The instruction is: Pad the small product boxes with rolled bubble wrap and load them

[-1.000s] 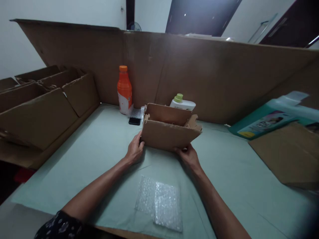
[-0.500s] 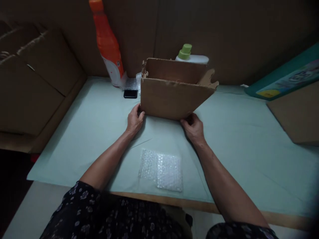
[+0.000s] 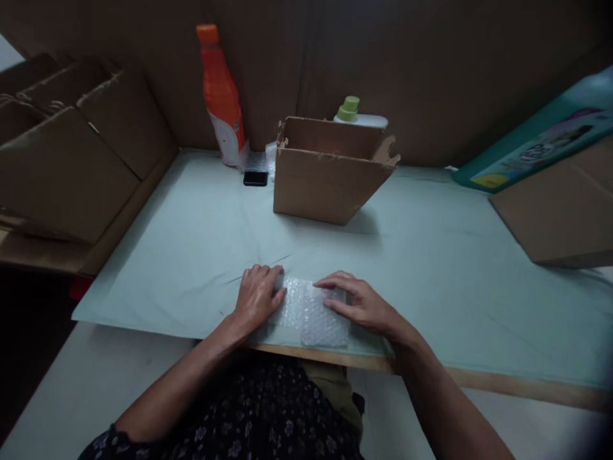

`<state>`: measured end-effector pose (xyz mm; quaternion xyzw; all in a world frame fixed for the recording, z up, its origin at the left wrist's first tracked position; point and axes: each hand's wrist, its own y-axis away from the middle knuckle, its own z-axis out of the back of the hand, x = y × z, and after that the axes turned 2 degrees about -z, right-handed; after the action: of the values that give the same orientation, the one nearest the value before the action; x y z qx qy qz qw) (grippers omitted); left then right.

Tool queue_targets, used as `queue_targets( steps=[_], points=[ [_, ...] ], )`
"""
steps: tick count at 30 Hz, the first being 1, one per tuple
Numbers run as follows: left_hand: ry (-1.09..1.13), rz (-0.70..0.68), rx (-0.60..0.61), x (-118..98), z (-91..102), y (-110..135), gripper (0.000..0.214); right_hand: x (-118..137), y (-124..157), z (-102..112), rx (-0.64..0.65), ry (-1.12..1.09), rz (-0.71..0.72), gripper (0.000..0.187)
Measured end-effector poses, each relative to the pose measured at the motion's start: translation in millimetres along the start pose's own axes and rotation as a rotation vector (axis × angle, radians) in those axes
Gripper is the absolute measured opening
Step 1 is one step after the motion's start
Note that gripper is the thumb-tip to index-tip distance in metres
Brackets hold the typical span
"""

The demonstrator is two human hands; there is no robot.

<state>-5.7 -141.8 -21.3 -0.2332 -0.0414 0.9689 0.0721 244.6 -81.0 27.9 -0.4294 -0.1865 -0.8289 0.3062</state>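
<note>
A flat piece of bubble wrap (image 3: 325,322) lies near the front edge of the table, its right part looking thicker than its left. My left hand (image 3: 258,292) rests at its left side, thumb and fingers apart. Over the upper right part reaches my right hand (image 3: 357,300), its fingers stretched out and thumb apart from them. Neither hand grips anything. Beyond them stands an open-topped cardboard box (image 3: 320,185) with torn upper edges; its inside is mostly hidden.
Behind the box are a white bottle with a green cap (image 3: 352,114), a black phone-like object (image 3: 255,179) and an orange bottle (image 3: 224,102). Large cardboard boxes (image 3: 62,166) stand left. On the right, a teal bottle (image 3: 531,147) leans by another cardboard box (image 3: 565,211). Pale cloth (image 3: 431,268) covers the table.
Both hands have let go of the cardboard box's lower edges and come back toward me to the bubble wrap. The box stays standing on the table. The view has shifted slightly.
</note>
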Motion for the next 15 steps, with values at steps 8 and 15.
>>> queue_targets(
  steps=[8,15],
  points=[
    [0.113,0.070,-0.026,1,5.2,-2,0.035,-63,98,59,-0.428,0.005,-0.241,0.033],
    [0.092,0.133,0.003,-1,11.6,7,0.052,-56,139,35,-0.640,0.111,-0.394,0.041]
  ],
)
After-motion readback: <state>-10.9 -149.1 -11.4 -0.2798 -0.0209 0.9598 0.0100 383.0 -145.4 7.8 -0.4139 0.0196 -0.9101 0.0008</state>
